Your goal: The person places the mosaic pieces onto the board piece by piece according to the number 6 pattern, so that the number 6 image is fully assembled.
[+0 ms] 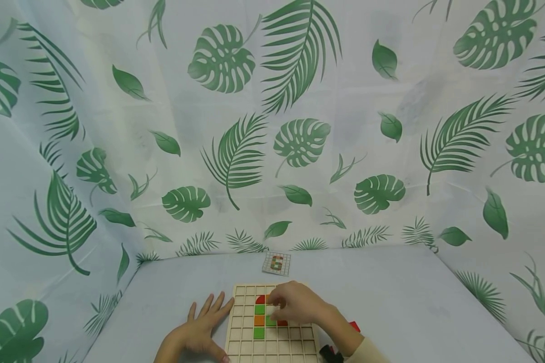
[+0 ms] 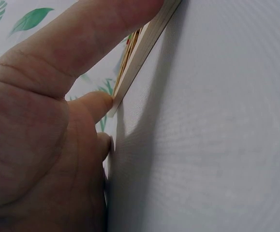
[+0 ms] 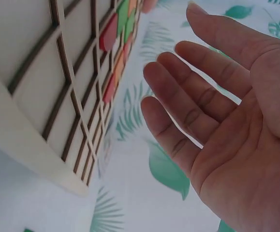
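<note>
A wooden grid board lies on the table with coloured tiles in its cells. A column shows a red rounded tile, a green tile, an orange tile and a lower green tile. My left hand has its fingers spread at the board's left edge; in the left wrist view its fingers touch the board's side. Over the upper middle cells is my right hand, hiding some tiles. The right wrist view shows that hand loosely bent, holding nothing, beside a red tile.
Behind the board lies a small pattern card with a coloured figure on a grid. Red pieces and a black object sit right of the board, partly behind the right forearm. A leaf-print curtain stands around the table.
</note>
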The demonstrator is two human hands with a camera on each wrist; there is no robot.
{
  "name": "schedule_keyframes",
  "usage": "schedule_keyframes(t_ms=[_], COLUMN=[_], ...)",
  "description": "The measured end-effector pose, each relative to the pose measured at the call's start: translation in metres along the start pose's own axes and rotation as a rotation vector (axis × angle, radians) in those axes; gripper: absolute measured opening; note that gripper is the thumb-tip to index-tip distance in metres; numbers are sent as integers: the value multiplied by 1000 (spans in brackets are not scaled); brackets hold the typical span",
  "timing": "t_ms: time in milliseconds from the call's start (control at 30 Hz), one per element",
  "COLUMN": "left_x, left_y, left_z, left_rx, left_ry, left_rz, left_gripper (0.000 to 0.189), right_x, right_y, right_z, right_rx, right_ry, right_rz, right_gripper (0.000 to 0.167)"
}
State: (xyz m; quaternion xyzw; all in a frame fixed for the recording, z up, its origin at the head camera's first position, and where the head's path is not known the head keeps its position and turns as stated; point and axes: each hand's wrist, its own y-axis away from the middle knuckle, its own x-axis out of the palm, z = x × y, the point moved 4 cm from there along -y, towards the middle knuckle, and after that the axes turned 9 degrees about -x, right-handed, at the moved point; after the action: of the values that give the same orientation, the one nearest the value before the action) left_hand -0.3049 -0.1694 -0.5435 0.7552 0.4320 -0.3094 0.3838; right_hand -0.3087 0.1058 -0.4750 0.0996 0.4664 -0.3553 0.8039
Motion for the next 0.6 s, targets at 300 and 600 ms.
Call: schedule_keyframes(t_ms=[300,600], left_x=[-1,-2], left_y=[1,4], left_z=[-1,-3], left_rx=[3,0], left_ry=[9,1], left_rz=[4,5], left_gripper=[138,138], right_x=[-15,-31], right_y=[7,18], right_z=[-7,-16], right_rx=[12,50], right_ry=[-22,-11], right_rz=[-16,-18], right_gripper=[30,33])
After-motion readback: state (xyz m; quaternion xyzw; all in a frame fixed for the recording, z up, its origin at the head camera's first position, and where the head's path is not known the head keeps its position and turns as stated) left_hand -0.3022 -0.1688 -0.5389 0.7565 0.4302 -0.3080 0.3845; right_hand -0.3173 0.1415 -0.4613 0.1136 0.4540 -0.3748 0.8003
